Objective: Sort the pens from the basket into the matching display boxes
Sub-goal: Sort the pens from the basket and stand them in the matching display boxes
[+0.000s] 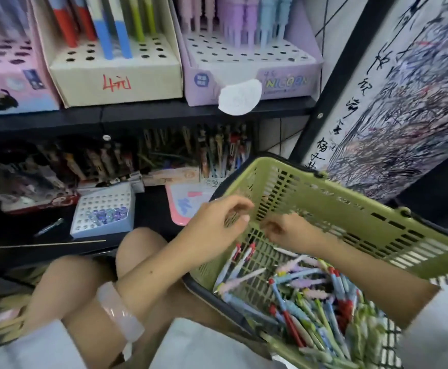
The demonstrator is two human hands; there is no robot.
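Pens (308,296) jumbled, mostly diagonal, in basket (350,209)

So it's a black shelf unit (137,113). Along the top of the frame, the upper board holds three display boxes side by side: a pink box (10,83) at upper left, a cream box (116,75) with red handwriting in the middle, and a lilac box (246,73) to its right. Lower board, left of centre: a pale blue tray (103,211) full of holes, a pink tray (183,206) just right of it, a loose pen (49,227) and a thin stick (52,244) in front.
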